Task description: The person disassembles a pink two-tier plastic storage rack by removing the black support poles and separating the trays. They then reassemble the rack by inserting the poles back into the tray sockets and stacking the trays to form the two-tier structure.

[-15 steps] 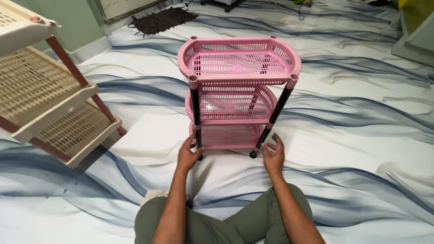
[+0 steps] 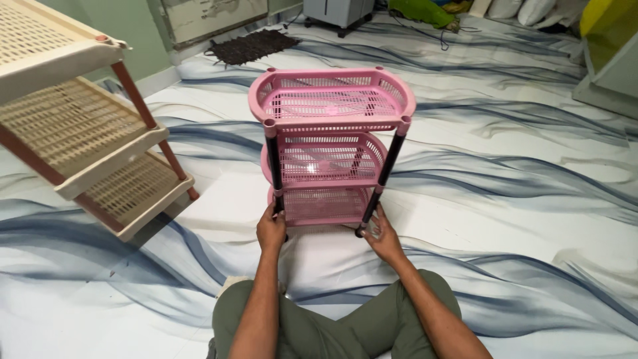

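A pink plastic rack (image 2: 330,106) with three oval basket shelves and black poles stands upright on the floor in front of me. My left hand (image 2: 270,229) grips the bottom of its front left pole and the lowest shelf's rim. My right hand (image 2: 381,234) rests at the foot of the front right pole, fingers spread against it. My knees in green trousers (image 2: 359,326) are folded below the hands.
A cream three-shelf rack with brown poles (image 2: 86,126) stands to the left, tilted in view. The floor (image 2: 518,199) is white with blue-grey wave patterns. A dark mat (image 2: 249,46) lies by the far wall, with a yellow-green cabinet (image 2: 608,46) at the right.
Both hands stay at the rack's base. The pink rack sits in about the same place.
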